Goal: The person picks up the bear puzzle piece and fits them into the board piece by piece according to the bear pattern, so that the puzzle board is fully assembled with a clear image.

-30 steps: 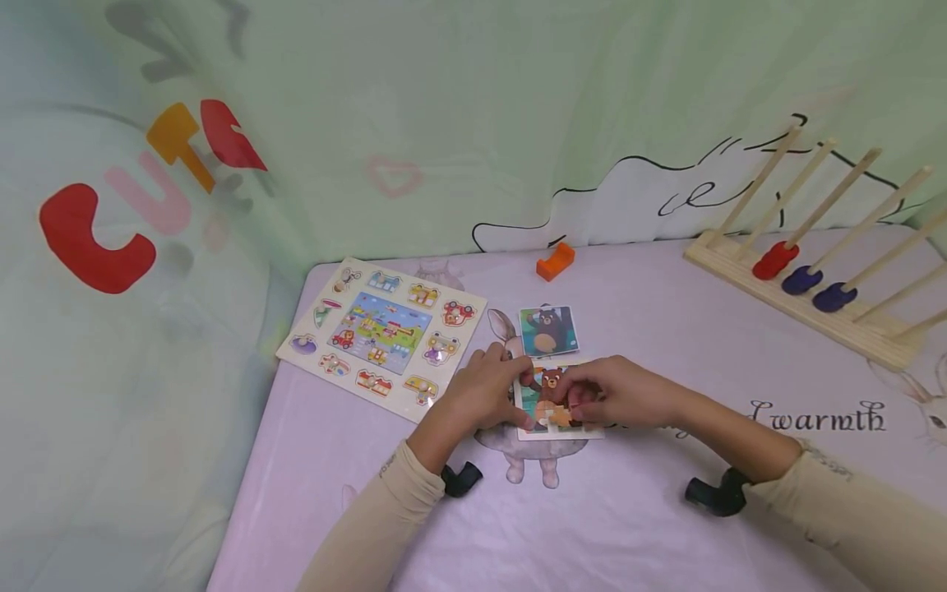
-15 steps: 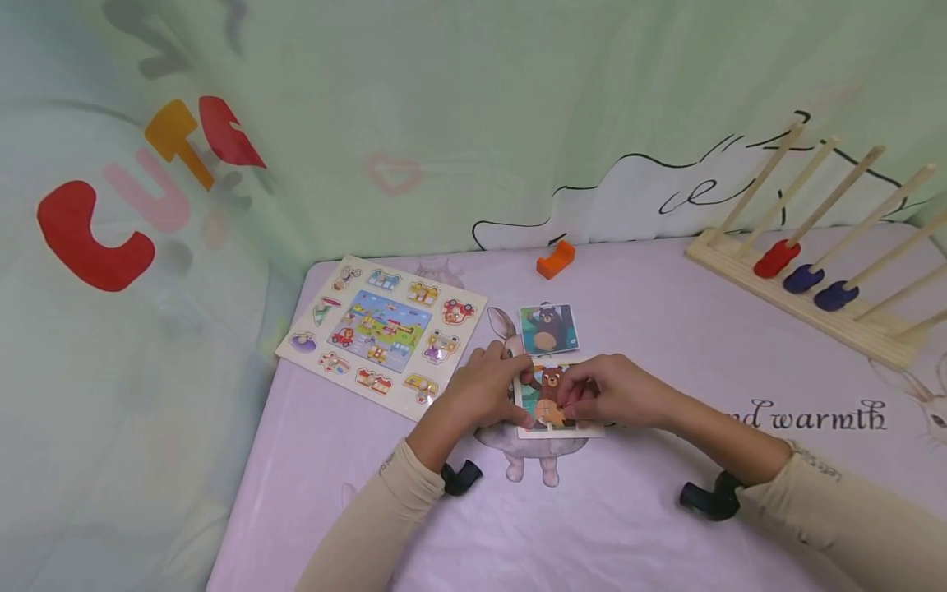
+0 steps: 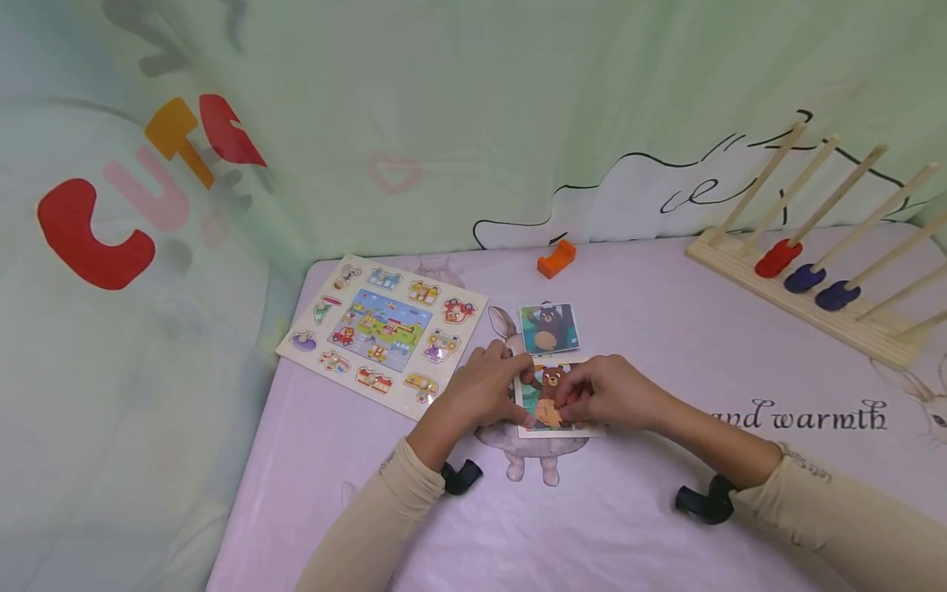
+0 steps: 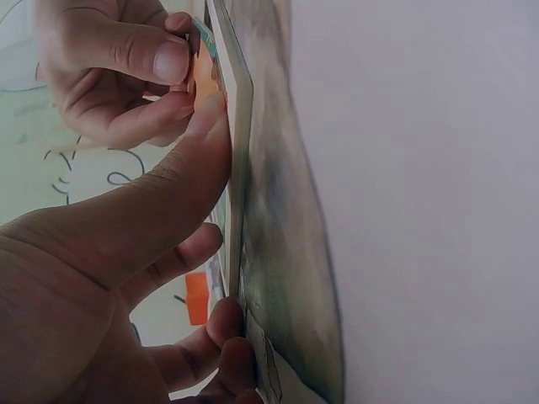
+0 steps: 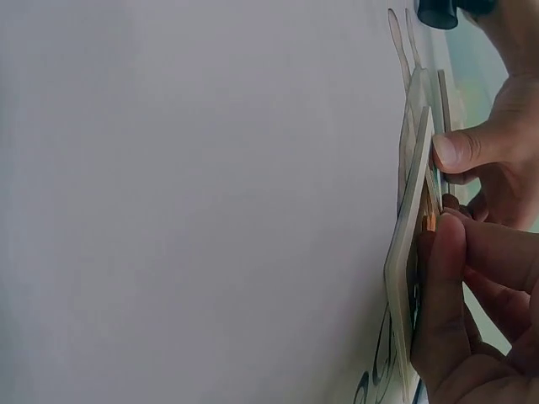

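A small bear jigsaw board [image 3: 551, 434] lies on the table in front of me, most of its picture visible between my hands. My left hand [image 3: 487, 385] rests at its left side, thumb pressing on the near left part and other fingertips at the far side. With thumb and fingertips, my right hand [image 3: 616, 393] pinches an orange-and-teal puzzle piece [image 4: 205, 74] at the bear's belly; the hand hides the board's right part. In the right wrist view the board [image 5: 411, 244] appears edge-on, tilted slightly. Just beyond it lies a matching bear picture card [image 3: 548, 329].
A vehicle peg puzzle [image 3: 385, 337] lies to the left. An orange block [image 3: 556, 259] sits near the back edge. At the right back stands a wooden peg rack [image 3: 806, 300] with red and purple beads. Dark wrist-camera parts [image 3: 704, 503] show under the sleeves.
My right hand has shifted slightly left over the board, bringing the pinched piece in against the bear's belly. The left hand has stayed in place.
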Available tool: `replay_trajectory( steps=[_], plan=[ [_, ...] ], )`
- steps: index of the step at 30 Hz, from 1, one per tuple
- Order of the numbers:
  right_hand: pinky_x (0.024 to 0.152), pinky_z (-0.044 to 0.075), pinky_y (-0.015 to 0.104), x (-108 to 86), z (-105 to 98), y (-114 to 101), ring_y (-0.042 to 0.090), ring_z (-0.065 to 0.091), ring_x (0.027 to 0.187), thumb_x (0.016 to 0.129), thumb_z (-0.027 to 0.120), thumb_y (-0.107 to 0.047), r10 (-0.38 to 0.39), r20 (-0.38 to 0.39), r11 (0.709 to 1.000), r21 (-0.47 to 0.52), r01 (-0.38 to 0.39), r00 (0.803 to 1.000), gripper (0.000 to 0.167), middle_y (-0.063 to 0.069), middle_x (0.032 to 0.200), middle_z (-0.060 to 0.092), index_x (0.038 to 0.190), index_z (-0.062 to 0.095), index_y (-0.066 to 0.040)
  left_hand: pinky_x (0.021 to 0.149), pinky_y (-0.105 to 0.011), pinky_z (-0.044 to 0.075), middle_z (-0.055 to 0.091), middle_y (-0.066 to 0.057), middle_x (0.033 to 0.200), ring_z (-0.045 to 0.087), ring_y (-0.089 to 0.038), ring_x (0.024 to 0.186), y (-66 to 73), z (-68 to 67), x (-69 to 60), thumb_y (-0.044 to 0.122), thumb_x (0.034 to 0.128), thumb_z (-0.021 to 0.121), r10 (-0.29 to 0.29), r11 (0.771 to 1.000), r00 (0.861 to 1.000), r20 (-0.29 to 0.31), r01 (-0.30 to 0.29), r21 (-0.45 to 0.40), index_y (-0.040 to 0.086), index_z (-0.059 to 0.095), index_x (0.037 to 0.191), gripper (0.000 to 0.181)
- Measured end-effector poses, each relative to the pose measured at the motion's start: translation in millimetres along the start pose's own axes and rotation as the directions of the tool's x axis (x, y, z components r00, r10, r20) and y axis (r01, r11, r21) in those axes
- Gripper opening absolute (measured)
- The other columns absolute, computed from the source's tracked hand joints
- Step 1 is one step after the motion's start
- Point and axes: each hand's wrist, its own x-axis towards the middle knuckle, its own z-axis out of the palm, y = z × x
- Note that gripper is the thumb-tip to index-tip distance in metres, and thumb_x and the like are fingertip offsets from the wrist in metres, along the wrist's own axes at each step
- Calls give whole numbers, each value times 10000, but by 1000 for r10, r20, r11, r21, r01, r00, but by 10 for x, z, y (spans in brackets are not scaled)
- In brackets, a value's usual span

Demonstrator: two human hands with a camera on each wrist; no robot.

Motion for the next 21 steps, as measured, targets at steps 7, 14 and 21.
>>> replay_trajectory(
  steps=[7, 14, 21],
  plan=[
    [578, 425, 232, 0, 41, -24, 112, 535, 687, 802, 832, -87, 51, -40, 997, -57, -54, 998, 95, -99, 704, 679, 822, 788, -169, 731, -341, 456, 481, 0, 1096, 475, -212, 982, 7, -12, -8, 472, 708, 912, 5, 1000, 1000, -2, -5, 9, 296, 582, 1031, 494],
    [568, 414, 235, -13, 58, -44, 113, 525, 683, 803, 835, -98, 50, -63, 995, -86, -55, 997, 95, -102, 681, 659, 818, 783, -175, 732, -342, 458, 483, 1, 1098, 476, -214, 987, 0, -7, -5, 472, 705, 916, 6, 1000, 1000, -6, -6, 11, 301, 585, 1029, 493],
    [595, 425, 241, -22, 39, -58, 84, 525, 678, 792, 830, -99, 3, -83, 990, -138, -14, 997, 128, -115, 677, 626, 787, 745, -195, 728, -345, 463, 496, -1, 1106, 479, -220, 996, 3, -5, 2, 482, 699, 915, 16, 1000, 1000, -14, -16, 19, 302, 591, 1032, 498]
  ],
)
